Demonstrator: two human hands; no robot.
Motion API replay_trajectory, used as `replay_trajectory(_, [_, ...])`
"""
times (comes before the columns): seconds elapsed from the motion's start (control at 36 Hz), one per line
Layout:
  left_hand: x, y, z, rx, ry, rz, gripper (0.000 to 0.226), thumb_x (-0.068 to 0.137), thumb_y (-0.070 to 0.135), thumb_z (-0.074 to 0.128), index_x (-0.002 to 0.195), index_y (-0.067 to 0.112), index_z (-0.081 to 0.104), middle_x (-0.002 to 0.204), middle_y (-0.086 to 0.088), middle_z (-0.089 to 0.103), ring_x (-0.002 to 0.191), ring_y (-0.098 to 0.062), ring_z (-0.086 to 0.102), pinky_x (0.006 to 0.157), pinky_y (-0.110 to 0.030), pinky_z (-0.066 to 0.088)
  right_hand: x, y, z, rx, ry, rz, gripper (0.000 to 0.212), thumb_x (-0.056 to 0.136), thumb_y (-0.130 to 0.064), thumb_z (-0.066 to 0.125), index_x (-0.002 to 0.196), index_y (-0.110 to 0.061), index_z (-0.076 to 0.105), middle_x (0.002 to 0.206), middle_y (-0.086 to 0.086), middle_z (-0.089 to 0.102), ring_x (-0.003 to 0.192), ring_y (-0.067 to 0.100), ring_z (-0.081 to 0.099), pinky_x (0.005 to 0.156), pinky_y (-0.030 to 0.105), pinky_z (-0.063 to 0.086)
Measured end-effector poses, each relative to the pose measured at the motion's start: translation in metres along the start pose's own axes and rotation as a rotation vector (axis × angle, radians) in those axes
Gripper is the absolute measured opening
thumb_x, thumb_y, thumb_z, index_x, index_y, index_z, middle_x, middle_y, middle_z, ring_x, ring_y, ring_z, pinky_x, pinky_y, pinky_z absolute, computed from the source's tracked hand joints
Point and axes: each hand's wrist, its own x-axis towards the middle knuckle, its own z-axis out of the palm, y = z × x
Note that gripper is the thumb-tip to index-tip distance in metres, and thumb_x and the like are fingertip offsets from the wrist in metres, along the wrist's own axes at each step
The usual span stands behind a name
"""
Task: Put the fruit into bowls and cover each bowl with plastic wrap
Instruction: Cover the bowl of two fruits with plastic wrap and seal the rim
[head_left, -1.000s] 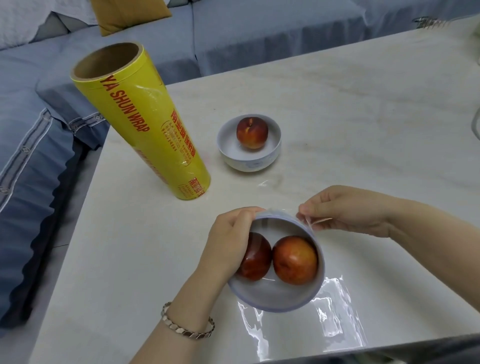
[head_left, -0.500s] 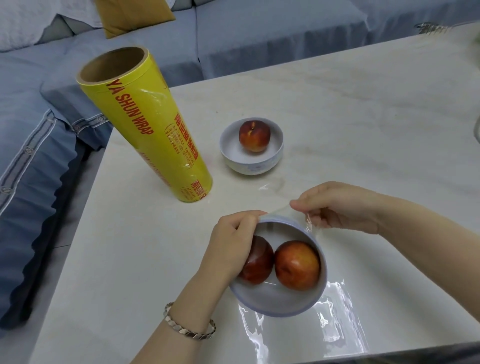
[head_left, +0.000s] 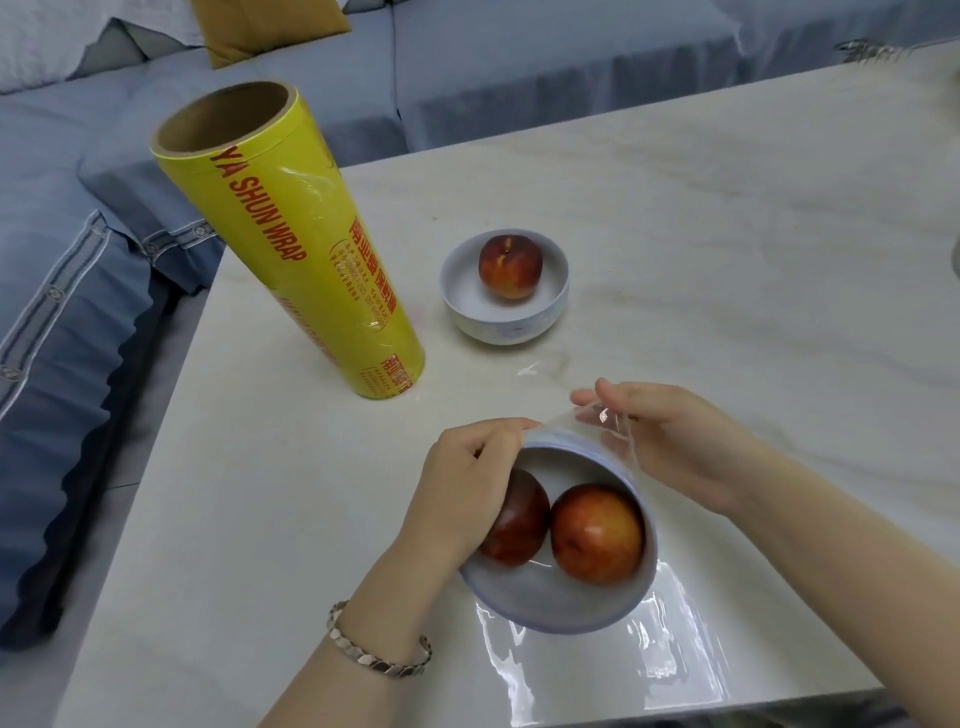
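1. Plastic wrap (head_left: 670, 639) lies flat on the bench (head_left: 260, 519), reaching its near edge. The near bowl (head_left: 545, 603) sits tilted on it, with two fruit (head_left: 597, 535) inside.
2. My left hand (head_left: 467, 483) grips the bowl's left rim. My right hand (head_left: 670, 441) pinches the wrap's far edge above the far rim.
3. A stretch of bench lies between these and the far bowl (head_left: 504, 322), which holds one fruit (head_left: 510, 266).
4. The roll (head_left: 291, 244) stands near the bench's left edge.

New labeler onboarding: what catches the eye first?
The tall yellow roll stands far left on the table. Nearer, the left hand grips a tilted bowl of two fruits while the right hand pinches clear film at its rim. Behind sits a small bowl with one fruit.
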Motion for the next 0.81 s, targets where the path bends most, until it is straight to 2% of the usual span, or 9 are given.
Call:
replay_trajectory(0.06, [0.002, 0.001, 0.0, 0.019, -0.023, -0.004, 0.033, 0.072, 0.026, 0.042, 0.073, 0.022, 0.075, 0.077, 0.011, 0.072, 0.087, -0.012, 0.065, 0.081, -0.028, 0.051, -0.001, 0.0, -0.002, 0.116, -0.091, 0.029, 0.035, 0.063, -0.032, 0.067, 0.078, -0.001, 0.069, 0.095, 0.003, 0.069, 0.084, 0.014, 0.065, 0.077, 0.025, 0.054])
replay_trajectory(0.11, [0.004, 0.002, -0.001, 0.021, -0.038, -0.002, 0.031, 0.072, 0.026, 0.043, 0.069, 0.025, 0.074, 0.075, 0.013, 0.071, 0.083, -0.009, 0.064, 0.077, -0.026, 0.049, 0.0, 0.003, -0.002, 0.185, -0.197, -0.005, 0.033, 0.05, -0.03, 0.082, 0.069, -0.006, 0.071, 0.101, 0.007, 0.071, 0.088, 0.017, 0.069, 0.075, 0.026, 0.057])
replay_trajectory(0.19, [0.003, 0.003, -0.002, 0.0, -0.033, 0.007, 0.034, 0.072, 0.025, 0.041, 0.07, 0.026, 0.075, 0.077, 0.014, 0.073, 0.082, -0.003, 0.064, 0.074, -0.017, 0.048, 0.002, 0.012, -0.004, 0.183, -0.233, -0.084, 0.038, 0.04, -0.028, 0.091, 0.067, -0.01, 0.071, 0.097, 0.01, 0.073, 0.091, 0.021, 0.07, 0.074, 0.028, 0.056])
replay_trajectory(0.31, [0.001, 0.002, -0.002, 0.003, -0.03, 0.02, 0.035, 0.073, 0.024, 0.04, 0.073, 0.024, 0.075, 0.082, 0.01, 0.074, 0.086, -0.006, 0.066, 0.077, -0.019, 0.051, 0.001, 0.012, 0.005, 0.209, -0.072, -0.097, 0.021, 0.044, -0.012, 0.08, 0.061, -0.007, 0.07, 0.071, 0.009, 0.073, 0.072, 0.018, 0.072, 0.062, 0.024, 0.056])
replay_trajectory(0.44, [-0.002, -0.001, -0.002, 0.009, 0.0, 0.043, 0.036, 0.074, 0.022, 0.04, 0.079, 0.019, 0.075, 0.085, 0.011, 0.074, 0.09, -0.007, 0.066, 0.078, -0.019, 0.05, -0.002, 0.011, 0.02, 0.142, 0.131, -0.038, 0.013, 0.065, 0.001, 0.069, 0.078, 0.002, 0.067, 0.066, 0.012, 0.07, 0.058, 0.017, 0.067, 0.057, 0.022, 0.055])
replay_trajectory(0.5, [-0.003, -0.001, -0.002, 0.018, 0.017, 0.046, 0.035, 0.073, 0.022, 0.04, 0.079, 0.02, 0.075, 0.084, 0.013, 0.074, 0.09, -0.004, 0.065, 0.079, -0.018, 0.049, -0.002, 0.01, 0.025, 0.091, 0.224, -0.039, 0.007, 0.069, 0.006, 0.069, 0.074, 0.001, 0.068, 0.062, 0.01, 0.069, 0.054, 0.016, 0.065, 0.053, 0.022, 0.054])
replay_trajectory(0.58, [-0.005, -0.001, -0.001, 0.032, 0.04, 0.06, 0.033, 0.073, 0.022, 0.04, 0.072, 0.026, 0.073, 0.081, 0.015, 0.073, 0.086, -0.001, 0.064, 0.077, -0.016, 0.048, -0.002, 0.01, 0.03, -0.061, 0.353, -0.08, 0.011, 0.069, 0.002, 0.074, 0.062, -0.006, 0.069, 0.051, 0.003, 0.066, 0.045, 0.012, 0.061, 0.047, 0.02, 0.05])
replay_trajectory(0.69, [-0.008, 0.001, -0.001, 0.036, 0.061, 0.089, 0.034, 0.073, 0.021, 0.041, 0.063, 0.039, 0.069, 0.075, 0.025, 0.07, 0.081, 0.009, 0.063, 0.072, -0.008, 0.045, -0.001, 0.01, 0.032, -0.18, 0.386, -0.071, 0.015, 0.068, -0.003, 0.076, 0.057, -0.008, 0.067, 0.045, -0.001, 0.063, 0.041, 0.008, 0.058, 0.044, 0.017, 0.047])
replay_trajectory(0.81, [-0.007, 0.001, 0.0, 0.027, 0.062, 0.085, 0.033, 0.072, 0.022, 0.042, 0.064, 0.038, 0.069, 0.075, 0.025, 0.07, 0.082, 0.008, 0.063, 0.073, -0.009, 0.045, -0.002, 0.005, 0.03, -0.207, 0.328, 0.043, 0.011, 0.067, -0.005, 0.075, 0.072, -0.001, 0.066, 0.063, 0.011, 0.058, 0.055, 0.017, 0.054, 0.052, 0.024, 0.045])
